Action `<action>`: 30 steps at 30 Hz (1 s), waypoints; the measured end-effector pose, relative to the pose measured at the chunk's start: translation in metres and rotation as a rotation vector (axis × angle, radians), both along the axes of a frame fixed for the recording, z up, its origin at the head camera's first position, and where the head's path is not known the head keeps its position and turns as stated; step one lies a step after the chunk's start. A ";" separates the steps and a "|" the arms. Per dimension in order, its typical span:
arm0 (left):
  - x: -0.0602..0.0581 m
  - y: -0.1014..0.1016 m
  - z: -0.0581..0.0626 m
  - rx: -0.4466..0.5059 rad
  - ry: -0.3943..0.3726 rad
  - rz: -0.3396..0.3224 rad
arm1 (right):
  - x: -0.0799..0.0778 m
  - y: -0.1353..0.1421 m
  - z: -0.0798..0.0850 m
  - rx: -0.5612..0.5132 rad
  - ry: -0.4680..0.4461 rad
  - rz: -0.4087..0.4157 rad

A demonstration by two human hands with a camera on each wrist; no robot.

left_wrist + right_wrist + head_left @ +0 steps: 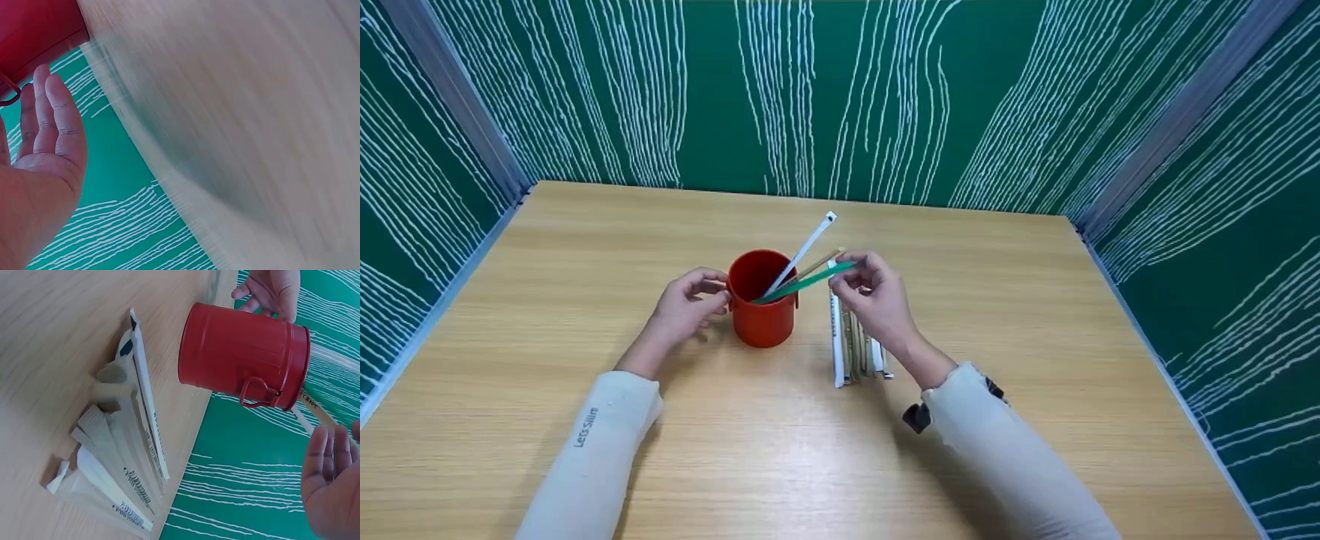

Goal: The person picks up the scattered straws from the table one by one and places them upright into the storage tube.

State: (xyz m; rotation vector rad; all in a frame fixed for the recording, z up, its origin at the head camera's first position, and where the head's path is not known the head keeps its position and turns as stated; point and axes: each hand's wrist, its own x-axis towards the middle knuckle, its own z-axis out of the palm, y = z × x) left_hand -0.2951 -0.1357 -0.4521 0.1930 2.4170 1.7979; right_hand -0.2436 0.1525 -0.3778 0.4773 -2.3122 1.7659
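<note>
A red metal cup (763, 322) with small side handles stands upright on the table. Leaning in it are a white paper-wrapped straw (808, 246), a brown-wrapped straw (316, 408) and a green straw (810, 280). My right hand (877, 296) pinches the upper end of the green straw, whose lower end is inside the cup. Beside the cup's left side is my left hand (690, 304), its fingertips at the handle. Fairly straight fingers (64, 115) show in the left wrist view; the thumb is mostly hidden there.
Several wrapped straws (121, 455), white and brown, lie side by side on the table right of the cup, partly under my right hand. Green walls (712, 90) with white wavy lines border the wooden table (585, 225) at the back and sides.
</note>
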 end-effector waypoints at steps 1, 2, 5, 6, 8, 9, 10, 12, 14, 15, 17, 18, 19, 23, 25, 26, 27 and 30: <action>0.000 0.000 0.000 -0.005 0.002 0.002 | 0.000 0.001 0.000 0.001 0.002 0.007; 0.000 0.000 0.000 -0.004 0.004 0.002 | 0.000 0.002 0.000 0.002 0.002 0.013; 0.001 0.000 0.001 -0.001 -0.003 0.007 | -0.001 0.007 0.002 0.007 -0.004 0.009; 0.002 0.000 0.001 -0.001 -0.004 0.007 | -0.003 0.010 0.002 0.006 -0.003 0.004; 0.002 0.001 0.002 0.005 -0.011 0.006 | -0.006 0.016 0.002 0.007 -0.002 -0.023; 0.002 0.001 0.002 0.006 -0.014 0.004 | -0.009 0.020 0.002 0.009 -0.004 -0.040; 0.002 0.001 0.002 0.007 -0.017 0.002 | -0.011 0.023 0.002 0.011 -0.002 -0.055; 0.002 0.001 0.002 0.007 -0.021 -0.002 | -0.016 0.031 0.000 0.023 0.002 -0.091; 0.001 0.000 0.002 0.003 -0.025 -0.004 | -0.024 0.040 -0.006 0.035 0.005 -0.124; 0.001 0.000 0.002 0.002 -0.028 -0.003 | -0.028 0.044 -0.010 0.038 0.005 -0.139; 0.001 0.001 0.002 0.000 -0.029 -0.001 | -0.036 0.052 -0.017 0.049 0.007 -0.171; 0.001 0.001 0.002 0.000 -0.031 0.000 | -0.039 0.056 -0.022 0.058 0.003 -0.188; 0.001 0.001 0.002 0.003 -0.031 0.002 | -0.043 0.059 -0.026 0.065 -0.004 -0.203; 0.001 0.001 0.002 0.006 -0.034 0.005 | -0.047 0.065 -0.034 0.120 -0.084 -0.227; 0.001 0.001 0.003 0.008 -0.036 0.004 | -0.048 0.068 -0.038 0.149 -0.142 -0.225; 0.002 0.001 0.003 0.007 -0.039 0.002 | -0.049 0.069 -0.040 0.169 -0.169 -0.226; 0.002 0.001 0.003 0.007 -0.041 0.001 | -0.050 0.070 -0.041 0.185 -0.191 -0.227; 0.002 0.000 0.003 0.007 -0.046 -0.002 | -0.052 0.073 -0.045 0.236 -0.260 -0.228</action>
